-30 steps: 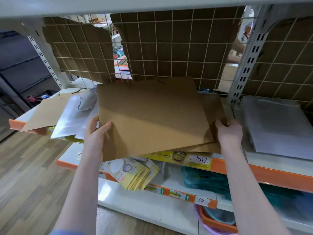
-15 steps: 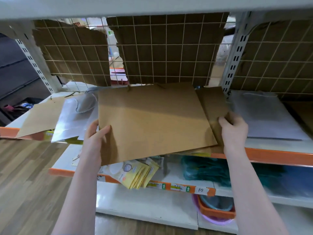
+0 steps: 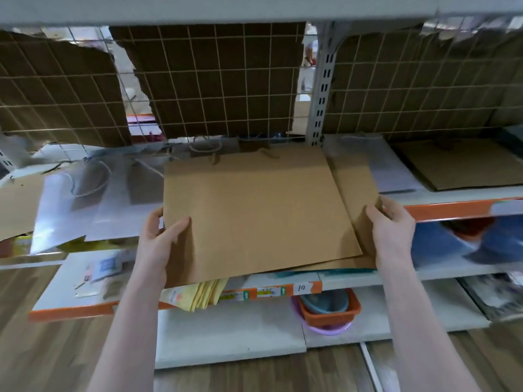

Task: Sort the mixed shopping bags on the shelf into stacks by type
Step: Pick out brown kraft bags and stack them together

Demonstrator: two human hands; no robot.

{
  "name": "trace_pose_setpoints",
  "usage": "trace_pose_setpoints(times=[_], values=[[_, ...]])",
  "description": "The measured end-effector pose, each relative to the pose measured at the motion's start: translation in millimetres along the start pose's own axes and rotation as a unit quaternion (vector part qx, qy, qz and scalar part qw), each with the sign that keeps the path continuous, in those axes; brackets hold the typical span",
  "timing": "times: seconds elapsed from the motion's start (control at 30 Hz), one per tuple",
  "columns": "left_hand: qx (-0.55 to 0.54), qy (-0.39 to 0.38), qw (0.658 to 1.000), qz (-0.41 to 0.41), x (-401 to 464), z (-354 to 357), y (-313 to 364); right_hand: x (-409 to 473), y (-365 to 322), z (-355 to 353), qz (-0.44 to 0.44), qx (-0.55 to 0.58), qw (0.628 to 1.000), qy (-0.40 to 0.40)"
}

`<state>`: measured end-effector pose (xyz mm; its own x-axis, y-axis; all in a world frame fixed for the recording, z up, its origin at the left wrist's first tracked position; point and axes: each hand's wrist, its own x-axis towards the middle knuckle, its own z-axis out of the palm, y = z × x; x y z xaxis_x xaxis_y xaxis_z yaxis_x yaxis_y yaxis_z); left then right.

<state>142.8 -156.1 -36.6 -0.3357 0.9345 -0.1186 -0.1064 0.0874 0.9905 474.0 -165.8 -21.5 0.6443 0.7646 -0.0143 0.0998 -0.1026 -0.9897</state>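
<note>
Head view: recorded two bare hands at the front edge of the shelf (image 3: 452, 195), both gripping flat brown paper bags. Left hand (image 3: 158, 244) clamped on the near left edge of the top brown bag (image 3: 254, 216), thumb lying on the upper face, fingers curled underneath and out of sight. Right hand (image 3: 392, 230) pinched the near right corner of the second brown bag (image 3: 356, 179), which lay directly beneath the top one and stuck out past its right edge. Both bags tilted slightly, their near edges overhanging the shelf's front edge, twisted-paper handles (image 3: 216, 158) pointing toward the back edge. Clear plastic bags (image 3: 93, 205) with cord handles spread over the left half of the shelf, touching the left edge of the top brown bag, with another brown sheet (image 3: 19, 205) at the far left end. Beyond the upright post (image 3: 321, 89), on the right section of the shelf, noted a stack of clear bags (image 3: 390, 171) and, just beside it toward the right end, a separate brown bag stack (image 3: 458, 165). Wire grid (image 3: 212, 80) backed with brown cardboard closed off the back edge. On the lower shelf, yellow packets (image 3: 203, 295), a tag marked 10 (image 3: 302, 288) and an orange tub (image 3: 328, 309).
</note>
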Motion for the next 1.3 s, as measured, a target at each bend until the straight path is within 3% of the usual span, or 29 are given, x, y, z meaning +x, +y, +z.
trace_pose_setpoints(times=[0.27, 0.5, 0.73, 0.93, 1.3], values=[[0.034, -0.062, 0.997, 0.024, -20, 88, -2, 38, 3, -83, -0.001, 0.001, 1.000, 0.015], [0.032, -0.096, 0.994, 0.052, -68, 236, -22, 125, 15, -204, 0.000, 0.000, 0.999, 0.042], [0.052, -0.115, 0.992, 0.022, -110, 363, -42, 211, 33, -312, 0.004, 0.007, 0.998, 0.057], [0.066, -0.118, 0.991, 0.025, -102, 438, -40, 278, 48, -340, 0.015, 0.027, 0.998, 0.051], [0.054, -0.115, 0.992, 0.003, -20, 558, -51, 408, 43, -325, 0.028, -0.004, 0.999, 0.044]])
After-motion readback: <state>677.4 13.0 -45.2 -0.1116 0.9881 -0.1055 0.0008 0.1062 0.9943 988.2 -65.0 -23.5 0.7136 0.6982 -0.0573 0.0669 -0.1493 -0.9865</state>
